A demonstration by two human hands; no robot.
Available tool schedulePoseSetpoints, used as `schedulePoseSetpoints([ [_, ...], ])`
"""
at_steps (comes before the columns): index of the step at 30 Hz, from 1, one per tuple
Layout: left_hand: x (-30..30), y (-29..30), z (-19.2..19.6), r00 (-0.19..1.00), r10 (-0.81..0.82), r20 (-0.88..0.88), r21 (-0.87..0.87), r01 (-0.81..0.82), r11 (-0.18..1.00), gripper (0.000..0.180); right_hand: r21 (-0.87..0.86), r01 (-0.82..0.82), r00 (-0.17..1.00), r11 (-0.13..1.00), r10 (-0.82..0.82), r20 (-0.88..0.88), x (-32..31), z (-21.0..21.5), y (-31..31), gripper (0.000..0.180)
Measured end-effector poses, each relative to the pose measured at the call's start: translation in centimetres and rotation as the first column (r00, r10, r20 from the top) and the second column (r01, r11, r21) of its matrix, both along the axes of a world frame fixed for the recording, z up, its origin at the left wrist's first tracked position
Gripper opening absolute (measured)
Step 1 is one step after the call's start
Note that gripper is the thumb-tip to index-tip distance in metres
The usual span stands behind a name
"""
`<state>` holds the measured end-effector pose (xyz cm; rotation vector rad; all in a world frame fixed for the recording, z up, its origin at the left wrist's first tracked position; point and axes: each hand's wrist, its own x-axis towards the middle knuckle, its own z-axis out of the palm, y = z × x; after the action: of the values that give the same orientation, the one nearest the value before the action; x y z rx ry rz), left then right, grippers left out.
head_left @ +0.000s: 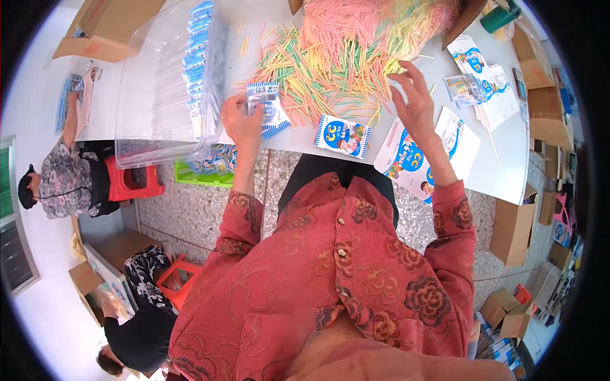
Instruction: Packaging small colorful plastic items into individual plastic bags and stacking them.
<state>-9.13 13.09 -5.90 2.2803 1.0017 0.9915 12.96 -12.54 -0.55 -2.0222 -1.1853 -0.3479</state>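
My left hand is closed at the left edge of a small blue-and-white packet, thumb and fingers against it. More such packets lie under and beside it. My right hand is raised over the right edge of a loose pile of thin pink, yellow and green sticks. Its fingers are spread and I see nothing between them. Between my hands, near the table's front edge, lies a printed blue-and-white packet, flat on the table.
A clear plastic box holding a row of packets stands left. Printed cards overhang the front edge at right; another packet lies beyond. Below left is a green crate. Two people sit at left.
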Motion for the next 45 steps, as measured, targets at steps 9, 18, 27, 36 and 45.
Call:
schedulePoseSetpoints([
  [9,-0.2,0.5,0.0,0.972,0.013,0.233,-0.2,0.035,0.979,0.016,-0.005,-0.104,0.994,0.995,0.104,-0.028,-1.7,-0.3,1.8,0.022],
  [18,-0.9,0.0,1.4,0.968,-0.006,0.25,-0.234,0.067,0.97,0.009,-0.002,-0.183,0.979,0.983,0.182,-0.092,-2.8,-0.5,2.5,0.02],
  [27,0.8,-5.4,6.4,0.85,-0.175,0.497,-0.483,0.439,0.757,0.008,0.197,-0.317,0.688,0.928,0.368,-0.626,-6.2,3.1,6.1,0.028],
  [36,2.2,-8.6,7.2,0.741,-0.327,0.587,-0.761,0.642,0.088,0.033,0.215,-0.427,0.653,0.878,0.464,-0.599,-6.0,4.1,4.5,0.015],
  [45,2.9,-11.1,6.5,0.781,-0.254,0.571,-0.806,0.591,0.005,0.028,0.264,-0.368,0.704,0.892,0.453,-0.548,-6.3,4.8,2.7,0.015],
])
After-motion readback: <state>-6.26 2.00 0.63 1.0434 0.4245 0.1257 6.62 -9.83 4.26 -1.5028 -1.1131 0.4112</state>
